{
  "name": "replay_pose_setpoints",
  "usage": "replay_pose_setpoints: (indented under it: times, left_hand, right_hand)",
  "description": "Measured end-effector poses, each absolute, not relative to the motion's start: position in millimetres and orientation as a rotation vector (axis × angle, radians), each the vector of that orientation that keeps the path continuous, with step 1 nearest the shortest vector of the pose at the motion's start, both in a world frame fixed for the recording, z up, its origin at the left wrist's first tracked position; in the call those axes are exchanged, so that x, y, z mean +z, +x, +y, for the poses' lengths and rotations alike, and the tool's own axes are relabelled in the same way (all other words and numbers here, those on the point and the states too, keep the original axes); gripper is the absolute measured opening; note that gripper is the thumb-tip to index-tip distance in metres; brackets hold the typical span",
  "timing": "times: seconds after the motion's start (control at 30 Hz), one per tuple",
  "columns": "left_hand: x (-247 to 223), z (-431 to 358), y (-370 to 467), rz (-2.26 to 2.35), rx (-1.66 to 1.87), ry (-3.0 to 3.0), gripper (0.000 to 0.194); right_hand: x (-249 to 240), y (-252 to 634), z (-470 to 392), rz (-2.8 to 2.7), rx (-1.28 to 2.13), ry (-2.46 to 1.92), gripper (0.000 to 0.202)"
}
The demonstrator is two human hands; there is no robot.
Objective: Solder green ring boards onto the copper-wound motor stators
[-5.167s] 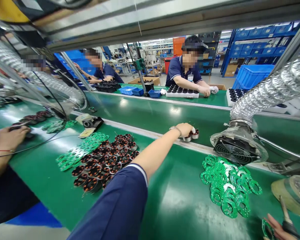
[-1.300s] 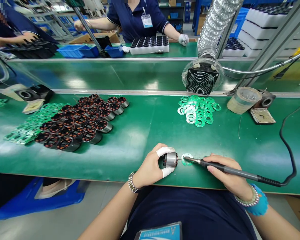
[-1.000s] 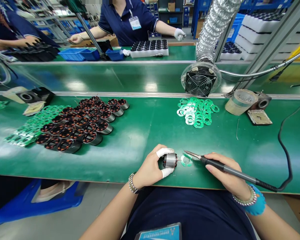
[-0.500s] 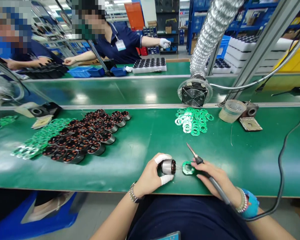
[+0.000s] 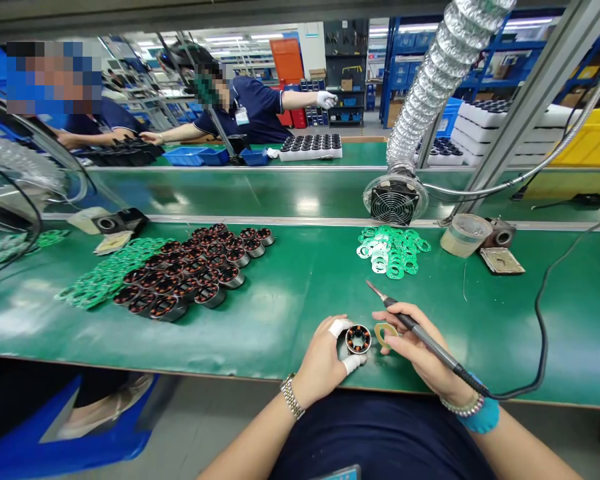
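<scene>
My left hand (image 5: 330, 357), with white finger cots on thumb and finger, grips a motor stator (image 5: 359, 340) by its sides. The stator's round open end, with copper windings, faces up towards me. Just to its right, my right hand (image 5: 417, 343) pinches a ring-shaped circuit board (image 5: 385, 335) between thumb and fingertips, its yellowish face showing. The same hand also carries a soldering iron (image 5: 425, 339), whose tip points up and left, clear of the stator. Whether thin wires join board and stator I cannot make out.
Rows of stators (image 5: 195, 267) stand at the left beside green circuit boards (image 5: 115, 270). More ring boards (image 5: 394, 250) lie under a fume extractor fan (image 5: 394, 203). A plastic cup (image 5: 465, 235) and a soldering sponge (image 5: 502, 261) sit at the right. Two co-workers sit across the bench.
My left hand has turned the stator from lying sideways to open end up. The ring board in my right hand has flipped from its green face to its yellowish one.
</scene>
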State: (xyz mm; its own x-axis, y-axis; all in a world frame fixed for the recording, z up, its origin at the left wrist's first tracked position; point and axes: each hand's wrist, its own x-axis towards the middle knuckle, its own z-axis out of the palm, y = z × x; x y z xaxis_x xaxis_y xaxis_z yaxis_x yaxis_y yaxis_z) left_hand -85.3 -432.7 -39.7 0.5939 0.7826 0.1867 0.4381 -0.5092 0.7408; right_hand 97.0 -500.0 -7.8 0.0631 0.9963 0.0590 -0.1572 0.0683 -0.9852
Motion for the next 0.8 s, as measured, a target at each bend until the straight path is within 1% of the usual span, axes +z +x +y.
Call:
replay_pose_setpoints:
  times: [0.1, 0.2, 0.3, 0.47, 0.53, 0.67, 0.73, 0.8]
  left_hand:
    - [-39, -432, -86, 0.959, 0.688, 2.175, 0.044]
    - [-39, -432, -86, 0.957, 0.691, 2.173, 0.044]
    - [-40, -432, -85, 0.959, 0.699, 2.174, 0.046]
    - [-39, -431, -85, 0.944, 0.687, 2.179, 0.045]
    - [-39, -431, -85, 0.943, 0.676, 2.178, 0.046]
    - [-40, -431, -86, 0.947, 0.674, 2.164, 0.047]
    - [-40, -430, -86, 0.959, 0.677, 2.142, 0.048]
    - [-40, -430, -86, 0.966, 0.676, 2.115, 0.047]
  right_hand:
    - [-5, 103, -499, -1.107, 1.323, -1.004, 0.038]
    - [-10, 106, -497, -1.088, 1.345, -0.95, 0.043]
    - [-16, 106, -494, -1.037, 1.283, -0.985, 0.044]
    - [-18, 102, -482, -0.888, 1.125, -1.181, 0.037]
    - [-17, 98, -475, -0.912, 1.082, -1.253, 0.037]
    - [-14, 90, -466, -1.315, 0.892, -1.418, 0.042]
    - [-11, 89, -464, -1.618, 0.771, -1.396, 0.046]
    - [-8, 90, -463, -1.862, 0.721, -1.305, 0.045]
